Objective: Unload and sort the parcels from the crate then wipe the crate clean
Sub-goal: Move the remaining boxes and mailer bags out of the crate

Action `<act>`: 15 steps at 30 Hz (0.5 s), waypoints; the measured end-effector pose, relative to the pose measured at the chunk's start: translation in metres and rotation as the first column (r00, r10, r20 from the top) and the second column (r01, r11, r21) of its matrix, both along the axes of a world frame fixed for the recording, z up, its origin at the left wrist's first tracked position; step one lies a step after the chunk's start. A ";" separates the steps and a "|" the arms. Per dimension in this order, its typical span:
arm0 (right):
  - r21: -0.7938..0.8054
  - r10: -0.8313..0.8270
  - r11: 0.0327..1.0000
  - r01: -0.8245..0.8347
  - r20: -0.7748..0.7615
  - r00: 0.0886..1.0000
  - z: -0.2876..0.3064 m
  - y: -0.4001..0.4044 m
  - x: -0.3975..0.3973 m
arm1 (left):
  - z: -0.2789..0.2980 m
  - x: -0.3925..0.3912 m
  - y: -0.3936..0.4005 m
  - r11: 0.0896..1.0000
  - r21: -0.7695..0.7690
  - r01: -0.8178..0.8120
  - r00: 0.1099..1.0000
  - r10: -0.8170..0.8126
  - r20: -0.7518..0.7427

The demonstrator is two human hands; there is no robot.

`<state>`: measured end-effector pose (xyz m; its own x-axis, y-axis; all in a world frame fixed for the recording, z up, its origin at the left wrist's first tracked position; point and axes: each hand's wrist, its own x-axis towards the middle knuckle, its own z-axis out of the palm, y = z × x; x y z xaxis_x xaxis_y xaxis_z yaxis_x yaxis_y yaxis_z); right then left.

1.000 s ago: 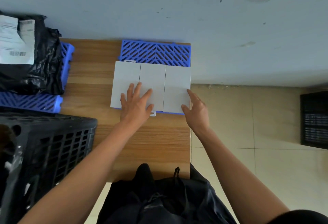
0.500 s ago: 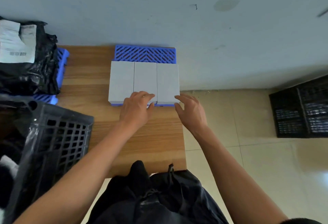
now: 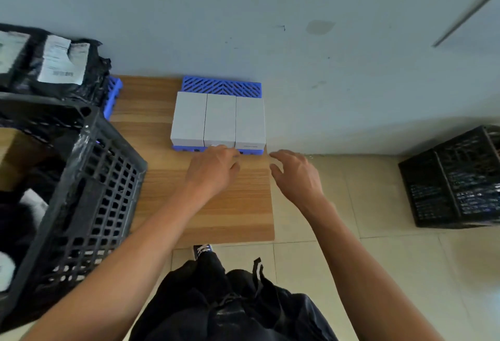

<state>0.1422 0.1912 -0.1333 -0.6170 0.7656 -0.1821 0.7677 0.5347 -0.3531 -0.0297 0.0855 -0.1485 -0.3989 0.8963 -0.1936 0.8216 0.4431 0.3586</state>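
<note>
Three white boxes [image 3: 219, 119] lie side by side on a blue slatted pallet [image 3: 221, 87] at the far side of the wooden table [image 3: 216, 205]. My left hand [image 3: 212, 170] hovers at the near edge of the middle box, fingers curled downward, holding nothing. My right hand [image 3: 296, 175] hangs over the table's right edge with loosely spread fingers, empty. At the left stands the black lattice crate [image 3: 89, 192], lined with black plastic, with parcels partly hidden inside. Black bagged parcels with white labels [image 3: 54, 64] rest on a second blue pallet [image 3: 112, 97].
A grey wall runs just behind the table. Another black crate [image 3: 454, 178] sits on the tiled floor at the right. My dark clothing [image 3: 232, 300] and a shoe show below the table's near edge.
Both hands have pulled back off the white boxes toward me. The view has tilted, bringing the black crate closer at the left.
</note>
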 end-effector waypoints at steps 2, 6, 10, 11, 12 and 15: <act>0.015 0.021 1.000 -0.021 -0.019 1.000 0.008 -0.006 0.015 | 0.012 0.017 -0.015 0.999 0.020 -0.035 0.999 0.036 -0.029; 0.015 0.054 0.999 -0.052 -0.106 0.993 0.014 -0.030 0.048 | 0.029 0.053 -0.059 0.995 0.032 -0.099 0.995 0.099 -0.010; -0.037 0.094 0.994 -0.104 -0.206 0.974 0.013 -0.064 0.063 | 0.045 0.082 -0.106 0.984 0.079 -0.163 0.987 0.161 0.030; -0.045 0.111 0.991 -0.124 -0.228 0.967 0.014 -0.073 0.063 | 0.050 0.087 -0.118 0.979 0.100 -0.176 0.984 0.175 0.023; -0.050 0.132 0.988 -0.148 -0.246 0.960 0.016 -0.083 0.062 | 0.055 0.090 -0.130 0.975 0.119 -0.190 0.982 0.191 0.009; -0.047 0.212 0.971 -0.234 -0.274 0.938 0.027 -0.110 0.052 | 0.070 0.090 -0.165 0.956 0.165 -0.244 0.967 0.252 -0.026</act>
<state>0.1940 0.0810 -0.1064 -0.8043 0.5928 -0.0420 0.5049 0.6443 -0.5744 0.0606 -0.0797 -0.0781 -0.6176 0.7858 -0.0328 0.7103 0.5752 0.4057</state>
